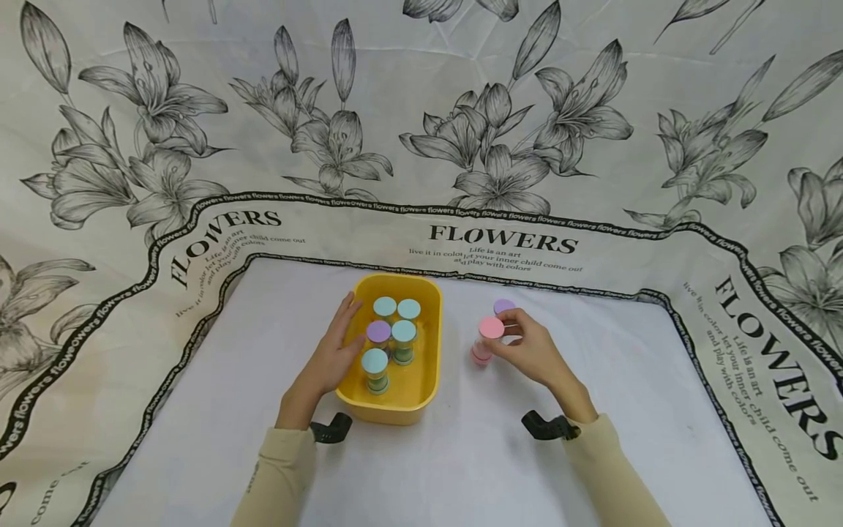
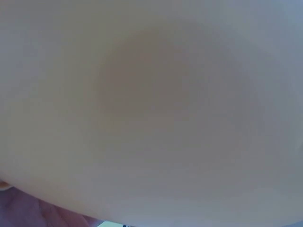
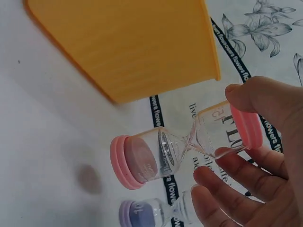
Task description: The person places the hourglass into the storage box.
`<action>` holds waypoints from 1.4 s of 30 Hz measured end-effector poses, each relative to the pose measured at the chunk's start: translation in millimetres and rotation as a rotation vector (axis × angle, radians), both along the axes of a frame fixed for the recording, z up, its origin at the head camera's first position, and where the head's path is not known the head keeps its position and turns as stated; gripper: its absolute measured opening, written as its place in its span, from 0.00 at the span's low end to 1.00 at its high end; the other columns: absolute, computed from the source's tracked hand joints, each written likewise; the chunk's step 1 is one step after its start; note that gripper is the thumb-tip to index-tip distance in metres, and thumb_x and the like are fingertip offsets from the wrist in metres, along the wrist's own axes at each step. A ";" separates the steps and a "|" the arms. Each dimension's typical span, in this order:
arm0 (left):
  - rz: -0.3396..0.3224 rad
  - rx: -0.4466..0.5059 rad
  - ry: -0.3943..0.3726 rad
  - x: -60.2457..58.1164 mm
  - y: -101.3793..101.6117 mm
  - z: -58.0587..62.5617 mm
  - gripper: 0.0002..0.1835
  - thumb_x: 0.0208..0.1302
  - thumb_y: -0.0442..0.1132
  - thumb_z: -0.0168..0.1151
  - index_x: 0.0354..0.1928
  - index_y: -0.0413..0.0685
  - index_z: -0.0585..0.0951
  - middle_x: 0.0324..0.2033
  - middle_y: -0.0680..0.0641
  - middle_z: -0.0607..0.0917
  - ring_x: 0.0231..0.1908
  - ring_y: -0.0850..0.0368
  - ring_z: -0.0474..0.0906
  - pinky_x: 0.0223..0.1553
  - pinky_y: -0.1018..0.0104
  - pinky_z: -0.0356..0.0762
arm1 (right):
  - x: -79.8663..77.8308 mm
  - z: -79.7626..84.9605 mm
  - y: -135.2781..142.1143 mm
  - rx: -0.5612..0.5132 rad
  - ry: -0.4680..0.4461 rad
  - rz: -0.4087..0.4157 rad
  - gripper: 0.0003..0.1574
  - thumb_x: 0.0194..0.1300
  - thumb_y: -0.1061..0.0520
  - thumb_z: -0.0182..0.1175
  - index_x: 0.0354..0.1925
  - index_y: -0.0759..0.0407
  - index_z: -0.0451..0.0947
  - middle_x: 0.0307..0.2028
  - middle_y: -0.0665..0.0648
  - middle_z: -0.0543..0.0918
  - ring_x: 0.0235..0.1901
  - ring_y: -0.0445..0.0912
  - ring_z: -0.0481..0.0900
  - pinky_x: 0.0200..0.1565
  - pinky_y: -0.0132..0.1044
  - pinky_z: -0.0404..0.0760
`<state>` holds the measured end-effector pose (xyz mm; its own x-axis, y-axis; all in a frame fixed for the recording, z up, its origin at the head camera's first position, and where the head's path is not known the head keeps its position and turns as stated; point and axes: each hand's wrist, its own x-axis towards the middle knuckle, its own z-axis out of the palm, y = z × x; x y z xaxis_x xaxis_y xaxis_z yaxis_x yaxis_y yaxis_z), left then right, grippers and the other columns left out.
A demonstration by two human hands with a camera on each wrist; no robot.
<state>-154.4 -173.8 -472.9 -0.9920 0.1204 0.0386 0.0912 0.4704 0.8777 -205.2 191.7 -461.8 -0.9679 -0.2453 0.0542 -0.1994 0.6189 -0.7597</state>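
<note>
A pink-capped sand timer (image 3: 137,161) has its upper cap between the thumb and fingers of my right hand (image 1: 532,350). Its pink sand lies in the lower bulb. Just behind it in the head view is a purple-capped sand timer (image 1: 503,306), partly hidden by that hand. My left hand (image 1: 332,355) holds the left wall of a yellow bin (image 1: 431,351), thumb over the rim and fingers along the outside. Inside stand several sand timers with pale blue caps (image 1: 375,360) and one with a purple cap (image 1: 378,331). A blurred pale surface fills most of the left wrist view.
White cloth (image 1: 448,468) covers the table, and a curtain printed with flowers (image 1: 500,168) rises behind and at both sides. The bin stands left of the two timers, with a strip of cloth between. Black wrist mounts (image 1: 548,426) jut inward from both sleeves.
</note>
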 end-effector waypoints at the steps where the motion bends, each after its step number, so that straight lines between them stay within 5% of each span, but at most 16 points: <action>1: -0.002 -0.002 0.001 0.0 0.0 0.1 0.35 0.78 0.37 0.49 0.82 0.50 0.53 0.84 0.50 0.40 0.83 0.45 0.37 0.80 0.37 0.40 | -0.3 4.0 -2.0 -0.007 0.004 0.013 0.35 0.61 0.46 0.74 0.60 0.59 0.73 0.54 0.64 0.84 0.53 0.61 0.84 0.48 0.48 0.86; 12: 0.000 -0.003 -0.007 -1.8 0.8 2.2 0.35 0.77 0.37 0.48 0.82 0.50 0.53 0.84 0.53 0.40 0.83 0.47 0.37 0.80 0.39 0.41 | -4.4 42.7 -23.5 -0.077 0.046 0.115 0.31 0.61 0.48 0.74 0.59 0.56 0.76 0.51 0.58 0.85 0.47 0.53 0.86 0.47 0.40 0.88; 21: 0.001 -0.011 -0.008 -0.6 1.0 3.6 0.35 0.77 0.37 0.49 0.82 0.50 0.53 0.84 0.52 0.40 0.83 0.48 0.37 0.80 0.40 0.40 | -1.3 65.2 -36.2 -0.102 0.079 0.133 0.32 0.62 0.48 0.74 0.60 0.55 0.75 0.52 0.59 0.85 0.39 0.53 0.85 0.35 0.35 0.86; 30: 0.005 -0.011 -0.018 0.4 1.1 4.1 0.35 0.76 0.37 0.48 0.82 0.51 0.53 0.84 0.53 0.40 0.83 0.49 0.37 0.80 0.40 0.40 | 2.6 84.3 -55.1 -0.183 0.179 0.221 0.30 0.61 0.56 0.74 0.60 0.59 0.77 0.53 0.58 0.85 0.51 0.50 0.82 0.46 0.34 0.85; 42: -0.001 -0.008 -0.010 -0.2 0.7 1.7 0.36 0.76 0.35 0.49 0.82 0.49 0.53 0.84 0.52 0.40 0.83 0.48 0.36 0.80 0.40 0.40 | 4.0 97.3 -86.6 -0.162 0.138 0.391 0.28 0.60 0.55 0.74 0.57 0.55 0.79 0.50 0.52 0.85 0.50 0.46 0.82 0.45 0.39 0.85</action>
<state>-154.6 -173.1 -471.2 -0.9922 0.1213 0.0277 0.0828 0.4778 0.8745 -201.2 105.1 -364.5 -0.7851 -0.5690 0.2446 -0.5014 0.3521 -0.7903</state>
